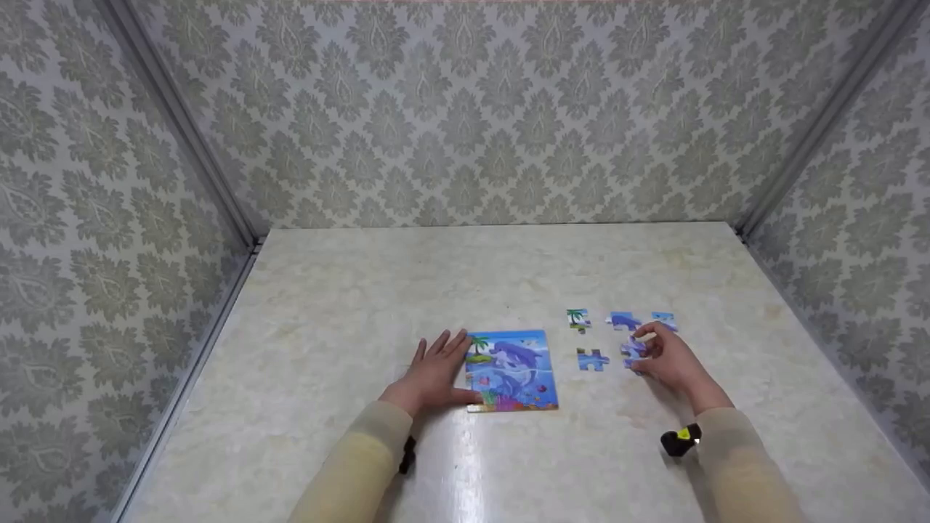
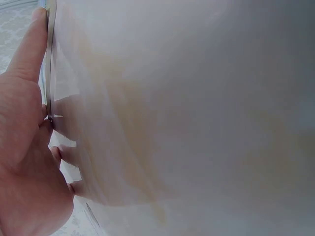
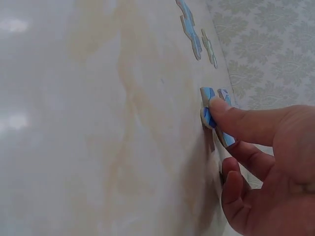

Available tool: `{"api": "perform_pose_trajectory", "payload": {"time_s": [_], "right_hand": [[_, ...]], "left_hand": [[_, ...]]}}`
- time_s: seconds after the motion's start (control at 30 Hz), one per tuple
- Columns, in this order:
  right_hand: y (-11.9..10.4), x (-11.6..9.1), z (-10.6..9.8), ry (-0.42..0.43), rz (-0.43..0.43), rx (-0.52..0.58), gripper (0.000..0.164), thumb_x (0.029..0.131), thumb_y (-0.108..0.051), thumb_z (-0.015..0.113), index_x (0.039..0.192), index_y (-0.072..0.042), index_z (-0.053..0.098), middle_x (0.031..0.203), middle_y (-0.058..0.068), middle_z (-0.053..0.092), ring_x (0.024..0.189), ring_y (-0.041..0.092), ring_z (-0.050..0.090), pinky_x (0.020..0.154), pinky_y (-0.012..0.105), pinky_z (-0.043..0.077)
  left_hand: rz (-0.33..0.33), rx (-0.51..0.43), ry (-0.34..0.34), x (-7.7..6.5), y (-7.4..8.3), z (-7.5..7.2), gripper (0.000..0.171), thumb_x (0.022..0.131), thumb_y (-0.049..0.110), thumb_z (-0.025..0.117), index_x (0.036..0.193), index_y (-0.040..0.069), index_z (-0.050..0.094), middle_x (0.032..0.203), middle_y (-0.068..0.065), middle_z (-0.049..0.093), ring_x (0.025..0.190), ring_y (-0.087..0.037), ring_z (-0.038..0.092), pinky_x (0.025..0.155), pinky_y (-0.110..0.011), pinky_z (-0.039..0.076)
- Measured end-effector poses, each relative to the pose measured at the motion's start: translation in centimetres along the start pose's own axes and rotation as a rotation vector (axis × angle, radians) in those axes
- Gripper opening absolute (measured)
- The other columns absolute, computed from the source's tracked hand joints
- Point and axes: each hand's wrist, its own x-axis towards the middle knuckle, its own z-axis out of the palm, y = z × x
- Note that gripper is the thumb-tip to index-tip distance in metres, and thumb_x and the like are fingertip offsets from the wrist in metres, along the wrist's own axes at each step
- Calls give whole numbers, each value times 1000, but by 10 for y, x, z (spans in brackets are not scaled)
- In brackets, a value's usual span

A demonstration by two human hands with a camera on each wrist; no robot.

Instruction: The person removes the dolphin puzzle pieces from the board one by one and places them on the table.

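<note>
A square dolphin picture puzzle lies flat on the table. My left hand rests at its left side, fingers spread, with the thumb over the lower left corner; the left wrist view shows that thumb along the edge. To the right, my right hand pinches a blue-and-purple puzzle piece between thumb and curled index finger, low over the table. In the right wrist view the thumb lies on a blue piece, and the fingers partly hide another piece behind it.
Several loose pieces lie right of the picture: a palm-tree piece, a dolphin piece, a light blue piece beyond the right hand, and a blue piece nearer the picture. Patterned walls enclose the table's back and sides.
</note>
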Motion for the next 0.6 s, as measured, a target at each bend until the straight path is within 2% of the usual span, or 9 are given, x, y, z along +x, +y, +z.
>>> {"api": "perform_pose_trajectory", "payload": {"time_s": [0.17,0.3,0.47,0.6], "right_hand": [[1,1,1,-16,52,-15,59,91,-11,78,139,-7,45,124,23,52,110,34,49,98,50,45],[1,1,1,-25,93,-19,62,92,-14,78,142,-7,42,128,23,50,112,36,49,101,54,44],[1,1,-1,-30,92,-17,64,92,-17,77,143,-8,40,127,21,50,111,35,48,98,51,44],[-3,-1,-4,-28,76,1,63,93,-19,77,144,-7,40,126,21,52,110,34,50,92,43,46]], "left_hand": [[-6,0,-5,0,1,0,111,84,68,73,166,14,20,175,-4,12,163,-34,7,128,-65,2],[-13,-4,-12,-1,2,-1,111,84,68,72,166,14,19,175,-3,12,163,-33,6,128,-64,0],[-22,11,-16,0,1,-1,112,84,68,72,167,15,18,175,-2,11,163,-32,5,129,-63,0],[-19,11,-15,-1,2,-2,112,85,67,72,167,15,17,175,-2,11,163,-31,5,129,-63,0]]}}
